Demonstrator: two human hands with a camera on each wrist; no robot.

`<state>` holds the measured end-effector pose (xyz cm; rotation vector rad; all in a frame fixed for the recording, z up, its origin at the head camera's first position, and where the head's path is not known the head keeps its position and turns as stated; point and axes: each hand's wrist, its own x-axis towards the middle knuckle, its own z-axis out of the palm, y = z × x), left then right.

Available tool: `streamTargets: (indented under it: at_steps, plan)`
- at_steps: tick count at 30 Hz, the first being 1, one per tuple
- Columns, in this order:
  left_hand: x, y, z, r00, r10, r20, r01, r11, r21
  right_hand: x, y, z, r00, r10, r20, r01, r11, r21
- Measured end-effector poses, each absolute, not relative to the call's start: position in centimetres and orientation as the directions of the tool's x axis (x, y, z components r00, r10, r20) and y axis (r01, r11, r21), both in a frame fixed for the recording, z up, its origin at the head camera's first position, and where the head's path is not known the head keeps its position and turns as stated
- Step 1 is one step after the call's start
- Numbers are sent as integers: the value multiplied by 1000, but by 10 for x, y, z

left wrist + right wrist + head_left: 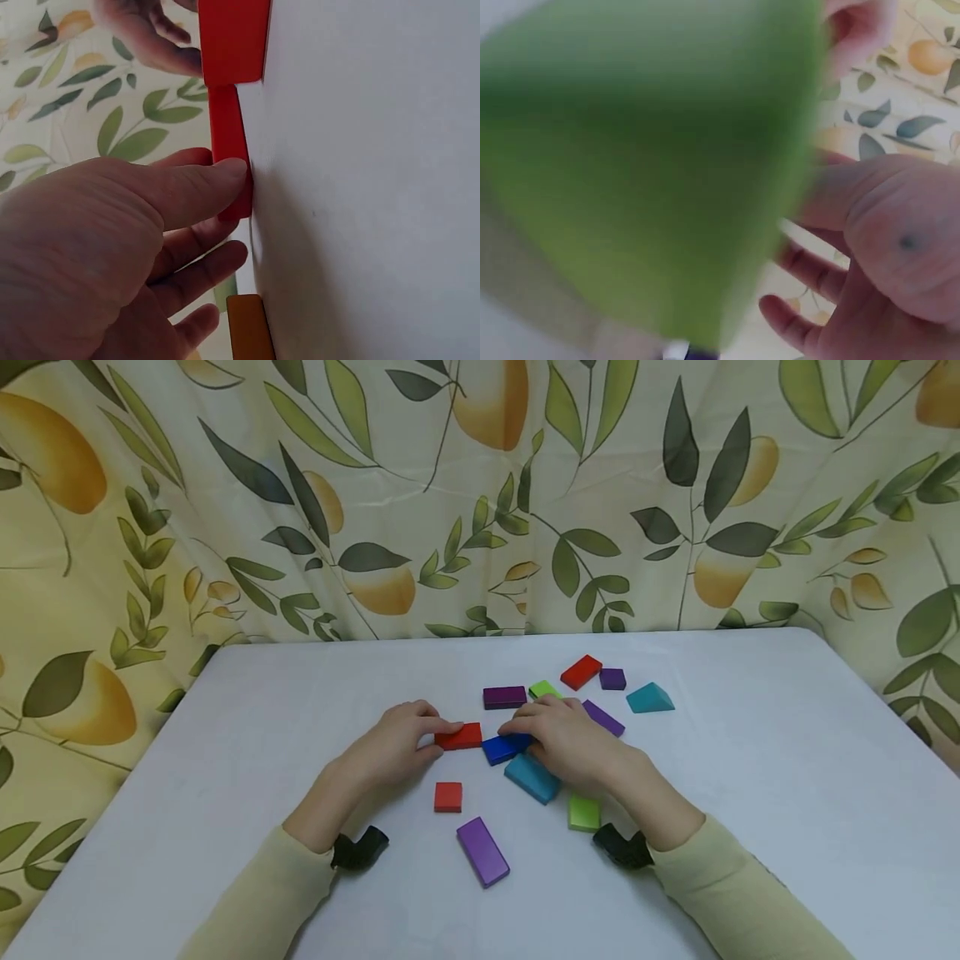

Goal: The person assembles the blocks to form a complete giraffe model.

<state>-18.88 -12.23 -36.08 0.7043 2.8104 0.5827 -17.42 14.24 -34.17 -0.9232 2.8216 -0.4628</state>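
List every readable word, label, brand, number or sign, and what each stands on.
None: no text shows on the red rectangular block, blue rectangular block, white tabletop or fruit-patterned fabric.
The lime-green block is too blurred in the right-wrist view; the black wrist devices are too small.

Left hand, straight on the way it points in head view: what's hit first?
Likely the blue block, just past the end of the red block the left hand pinches; can't tell whether they already touch. Right hand comes next.
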Motion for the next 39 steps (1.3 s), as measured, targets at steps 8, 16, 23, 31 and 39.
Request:
streamTargets:
  at_steps: [8,16,23,31,39]
  plan:
    - [-180,-129,-363,-847,530,-40,467,778,420,-181,151,-333,-787,-617,10,-573,725,-382]
    - [-177,-125,-358,-793,606,-61,523,729,441,-187,145,-330,-817,-576,20,-528,734,-428]
    - [-176,-126,-359,-747,663,-41,579,681,449,-200,130,-333,-803,-593,-58,-518,743,-424]
    - [-182,-131,-363,-690,724,31,672,623,400,-204,124,-343,-746,-661,-76,-557,683,-472]
    - [-184,-131,-365,-635,772,-17,701,585,408,-194,130,-340,-767,-637,-74,-495,661,-563]
